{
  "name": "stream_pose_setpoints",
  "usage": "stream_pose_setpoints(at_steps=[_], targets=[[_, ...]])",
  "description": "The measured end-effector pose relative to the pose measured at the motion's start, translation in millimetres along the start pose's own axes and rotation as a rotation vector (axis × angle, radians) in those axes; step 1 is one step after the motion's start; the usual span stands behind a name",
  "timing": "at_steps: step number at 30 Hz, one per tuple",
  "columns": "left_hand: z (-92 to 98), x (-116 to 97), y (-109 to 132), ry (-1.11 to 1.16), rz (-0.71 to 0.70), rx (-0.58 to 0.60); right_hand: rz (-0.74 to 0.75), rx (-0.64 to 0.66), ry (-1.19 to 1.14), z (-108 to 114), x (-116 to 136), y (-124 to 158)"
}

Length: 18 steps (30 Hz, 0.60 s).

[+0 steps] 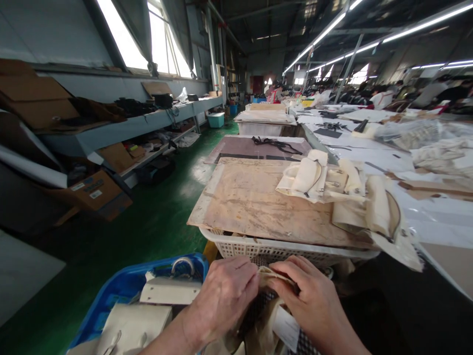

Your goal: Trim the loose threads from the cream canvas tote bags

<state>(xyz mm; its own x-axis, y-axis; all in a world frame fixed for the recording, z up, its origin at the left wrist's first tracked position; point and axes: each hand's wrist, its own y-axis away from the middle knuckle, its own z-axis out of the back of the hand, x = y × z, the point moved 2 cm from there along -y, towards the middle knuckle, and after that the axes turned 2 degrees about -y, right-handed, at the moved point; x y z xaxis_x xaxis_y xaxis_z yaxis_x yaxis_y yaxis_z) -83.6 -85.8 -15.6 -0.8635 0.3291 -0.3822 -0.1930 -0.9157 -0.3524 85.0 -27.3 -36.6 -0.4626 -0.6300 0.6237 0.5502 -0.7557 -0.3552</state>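
Observation:
My left hand (231,293) is closed, with its fingertips on the edge of a beige bag (263,325), which looks partly turned out and soft. On the other side of that edge, my right hand (305,291) pinches the folded rim between thumb and fingers. A white label (286,328) hangs from the bag below my right hand. The bag's lower part is cut off by the frame and partly hidden by my hands. To the left, a blue basket (107,291) holds cream bags (135,320), one with a curved handle.
Ahead, a worn tan board (254,197) lies on a white plastic basket (258,246). Several cream bag parts (306,175) rest on its right side. Black straps (275,144) lie farther back. Green floor (162,212) runs left, beside a bench (140,125) and cardboard box (92,192).

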Motion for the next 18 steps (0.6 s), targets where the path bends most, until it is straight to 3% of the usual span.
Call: stream_pose_setpoints(at_steps=[9, 14, 18], targets=[[2.1, 0, -1, 0.078, 0.025, 0.019, -0.142, 0.059, -0.151, 5, -3, 0], [2.2, 0, -3, 0.130, 0.012, 0.031, -0.113, 0.121, -0.203, 3, -8, 3], [1.9, 0, -6, 0.162, -0.006, 0.055, -0.007, 0.156, -0.167, 2, -13, 2]])
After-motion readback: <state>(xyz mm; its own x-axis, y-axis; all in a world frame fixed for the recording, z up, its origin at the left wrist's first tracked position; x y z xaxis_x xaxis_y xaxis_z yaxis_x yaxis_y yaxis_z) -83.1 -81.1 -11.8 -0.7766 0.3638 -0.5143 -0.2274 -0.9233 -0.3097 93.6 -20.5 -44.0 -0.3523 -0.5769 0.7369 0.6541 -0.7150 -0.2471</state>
